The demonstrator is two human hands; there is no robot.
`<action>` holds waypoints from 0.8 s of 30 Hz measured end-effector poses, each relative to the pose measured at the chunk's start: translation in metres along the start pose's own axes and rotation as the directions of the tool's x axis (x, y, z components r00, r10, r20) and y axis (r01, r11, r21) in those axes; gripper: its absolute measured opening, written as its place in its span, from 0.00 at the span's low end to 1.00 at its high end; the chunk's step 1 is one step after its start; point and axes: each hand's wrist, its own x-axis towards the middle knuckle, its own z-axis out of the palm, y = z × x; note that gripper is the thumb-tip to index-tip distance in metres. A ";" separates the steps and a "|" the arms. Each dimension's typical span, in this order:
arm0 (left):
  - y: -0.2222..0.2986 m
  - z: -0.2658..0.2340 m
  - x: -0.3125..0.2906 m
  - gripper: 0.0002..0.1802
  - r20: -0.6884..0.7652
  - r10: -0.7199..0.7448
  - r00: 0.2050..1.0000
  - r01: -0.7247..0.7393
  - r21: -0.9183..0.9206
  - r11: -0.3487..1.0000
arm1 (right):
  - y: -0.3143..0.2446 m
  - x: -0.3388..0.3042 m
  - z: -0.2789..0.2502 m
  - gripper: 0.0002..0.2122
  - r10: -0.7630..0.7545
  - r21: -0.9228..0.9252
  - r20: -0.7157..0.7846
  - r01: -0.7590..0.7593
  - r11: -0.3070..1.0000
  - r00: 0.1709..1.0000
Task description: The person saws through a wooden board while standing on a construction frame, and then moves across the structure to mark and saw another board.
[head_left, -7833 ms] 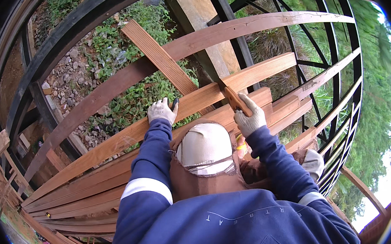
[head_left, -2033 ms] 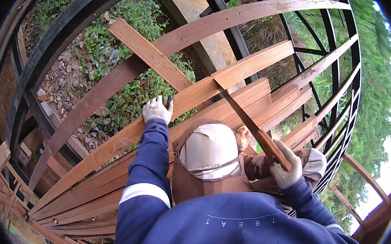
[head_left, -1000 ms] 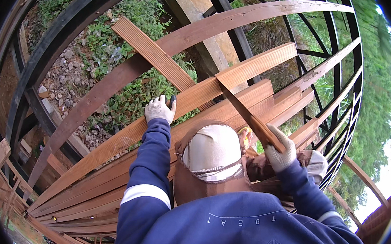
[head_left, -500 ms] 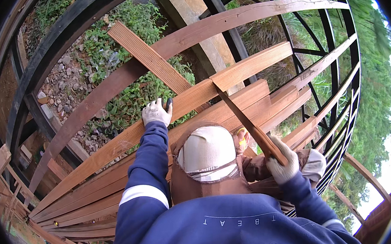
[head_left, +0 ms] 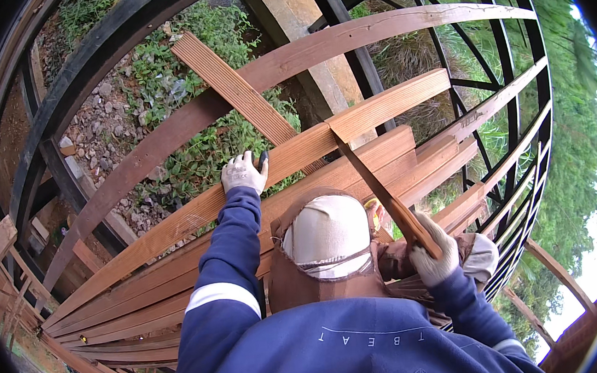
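Observation:
My left hand [head_left: 243, 173], in a white glove, grips the upper edge of a long curved wooden plank [head_left: 174, 222] fixed across a black metal frame [head_left: 98, 48]. My right hand [head_left: 432, 253], also gloved, is closed around the lower end of a thin wooden strip [head_left: 377, 187]. The strip slants up and left, and its far tip touches the plank where two boards meet [head_left: 333, 132]. My tan cap [head_left: 324, 230] and blue jacket sleeves fill the lower middle of the view.
More curved planks [head_left: 384, 26] run across the frame above and below. A loose ribbed board [head_left: 233, 85] leans diagonally behind them. A concrete post [head_left: 298, 23] stands beyond. Gravel and weeds [head_left: 162, 92] lie below, with grass and trees at the right.
My right hand, which was up at the plank joint earliest, now sits lower, holding the strip's end. Over the last second it has shifted only slightly. My left hand has stayed on the plank.

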 end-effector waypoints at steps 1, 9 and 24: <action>0.001 0.000 0.003 0.28 0.029 -0.003 1.000 0.003 -0.022 1.000 | 0.024 0.047 0.033 0.25 -0.093 -0.054 -0.056 0.090 0.994 0.994; -0.004 -0.001 0.002 0.30 0.039 -0.035 0.999 0.036 -0.025 0.999 | 0.015 0.049 0.035 0.24 0.080 0.081 -0.043 -0.076 0.994 0.996; -0.004 -0.004 0.003 0.31 0.083 -0.040 0.996 0.044 -0.039 0.998 | 0.032 0.085 0.057 0.23 0.055 0.108 -0.050 -0.049 0.993 0.997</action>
